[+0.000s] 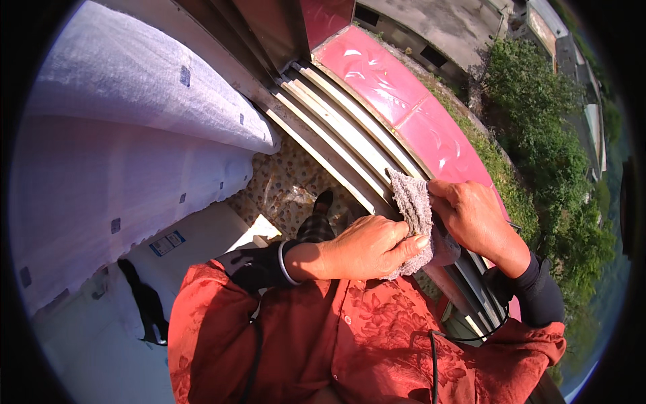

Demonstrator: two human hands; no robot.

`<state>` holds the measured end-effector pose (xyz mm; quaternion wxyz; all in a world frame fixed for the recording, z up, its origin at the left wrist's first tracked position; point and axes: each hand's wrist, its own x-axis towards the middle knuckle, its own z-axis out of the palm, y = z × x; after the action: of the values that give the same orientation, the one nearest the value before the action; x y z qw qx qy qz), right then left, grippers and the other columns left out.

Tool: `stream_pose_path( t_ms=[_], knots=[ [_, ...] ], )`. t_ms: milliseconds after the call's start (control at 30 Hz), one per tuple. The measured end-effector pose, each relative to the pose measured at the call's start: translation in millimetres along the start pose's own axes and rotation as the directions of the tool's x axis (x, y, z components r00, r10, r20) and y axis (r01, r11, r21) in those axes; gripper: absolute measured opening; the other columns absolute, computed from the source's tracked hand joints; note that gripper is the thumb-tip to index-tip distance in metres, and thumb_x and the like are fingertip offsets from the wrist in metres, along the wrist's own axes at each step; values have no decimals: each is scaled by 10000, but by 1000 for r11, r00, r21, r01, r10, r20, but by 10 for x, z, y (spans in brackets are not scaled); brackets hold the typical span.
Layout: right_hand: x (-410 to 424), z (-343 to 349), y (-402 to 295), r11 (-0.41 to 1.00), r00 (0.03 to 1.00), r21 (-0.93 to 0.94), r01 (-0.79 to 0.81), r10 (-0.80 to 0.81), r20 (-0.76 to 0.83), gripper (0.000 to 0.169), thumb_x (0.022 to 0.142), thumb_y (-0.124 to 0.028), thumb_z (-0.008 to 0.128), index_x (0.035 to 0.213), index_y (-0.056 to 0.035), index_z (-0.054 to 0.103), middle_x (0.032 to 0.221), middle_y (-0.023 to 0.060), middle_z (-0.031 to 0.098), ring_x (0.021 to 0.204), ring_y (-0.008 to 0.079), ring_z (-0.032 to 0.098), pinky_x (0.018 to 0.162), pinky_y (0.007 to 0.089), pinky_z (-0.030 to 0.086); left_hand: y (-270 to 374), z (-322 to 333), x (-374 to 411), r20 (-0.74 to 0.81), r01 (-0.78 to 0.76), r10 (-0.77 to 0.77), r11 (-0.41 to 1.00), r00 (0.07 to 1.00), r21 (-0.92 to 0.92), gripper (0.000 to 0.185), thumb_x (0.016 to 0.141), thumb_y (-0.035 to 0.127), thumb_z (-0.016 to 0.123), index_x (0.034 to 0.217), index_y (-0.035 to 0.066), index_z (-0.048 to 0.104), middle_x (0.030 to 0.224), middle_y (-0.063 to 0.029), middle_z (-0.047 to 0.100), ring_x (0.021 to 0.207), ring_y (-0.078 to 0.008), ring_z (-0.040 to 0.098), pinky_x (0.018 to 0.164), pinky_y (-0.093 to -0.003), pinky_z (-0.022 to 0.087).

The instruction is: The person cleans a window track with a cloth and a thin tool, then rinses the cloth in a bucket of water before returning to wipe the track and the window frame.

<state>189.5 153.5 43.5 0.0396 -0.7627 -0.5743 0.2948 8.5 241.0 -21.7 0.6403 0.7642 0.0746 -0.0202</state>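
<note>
A grey, rough-textured cloth (415, 214), folded or bunched, is held above the window's sliding tracks. My left hand (366, 248) grips its lower part, with the thumb lying over the fabric. At the cloth's upper right edge, my right hand (472, 219) has its fingers curled in and appears to pinch it; the fingertips are partly hidden. Beneath both hands run the pale metal rails of the window track (335, 129), with dark dirt visible in the grooves.
Outside the track lies a red glossy ledge (398, 96), with trees (550, 131) and buildings beyond. A white patterned curtain (136, 121) hangs at left. Below are a pebble-patterned floor (287, 171) and a white surface (101, 333) bearing a label. A black cable (434, 363) crosses my red garment.
</note>
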Motion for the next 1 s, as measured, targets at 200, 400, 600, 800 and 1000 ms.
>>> stream_pose_path(
  t_ms=[200, 400, 600, 800, 1000],
  knots=[
    [618, -44, -267, 1000, 997, -27, -3, 5, 79, 179, 882, -166, 522, 856, -26, 630, 757, 224, 628, 760, 423, 613, 654, 502, 469, -193, -474, -75, -124, 36, -32, 999, 992, 33, 561, 999, 424, 429, 655, -15, 490, 509, -211, 505, 510, -392, 562, 517, -461, 428],
    [875, -60, -431, 1000, 997, 5, -22, 22, 73, 166, 822, -113, 509, 865, -21, 640, 777, 234, 637, 776, 409, 632, 675, 488, 489, -238, -656, -168, -222, 79, -70, 996, 973, 31, 543, 988, 423, 466, 689, -29, 497, 555, -229, 509, 525, -393, 554, 521, -460, 405],
    [1030, -330, -608, 990, 999, -139, 22, -18, 34, 244, 811, -176, 509, 949, -75, 684, 827, 195, 675, 813, 392, 653, 720, 483, 518, -103, -807, -173, -309, 123, -147, 988, 940, -95, 581, 985, 450, 485, 687, -49, 464, 547, -193, 396, 507, -209, 381, 509, -418, 366],
    [1240, -489, -819, 958, 1000, -288, 16, -11, 20, 239, 828, -183, 516, 972, -103, 690, 871, 166, 681, 853, 366, 653, 737, 465, 527, -144, -930, -130, -404, -19, -75, 975, 912, -223, 509, 1010, 381, 471, 691, -12, 421, 620, -9, 366, 627, -95, 345, 547, -326, 365],
    [1162, -21, -707, 987, 984, -161, -7, -22, -178, 262, 891, -283, 545, 1014, -102, 689, 901, 151, 691, 856, 347, 660, 737, 449, 522, -255, -813, -274, -504, -91, -83, 946, 859, -310, 460, 1023, 360, 450, 756, -10, 508, 657, 4, 496, 651, -78, 433, 586, -282, 410]
  ],
)
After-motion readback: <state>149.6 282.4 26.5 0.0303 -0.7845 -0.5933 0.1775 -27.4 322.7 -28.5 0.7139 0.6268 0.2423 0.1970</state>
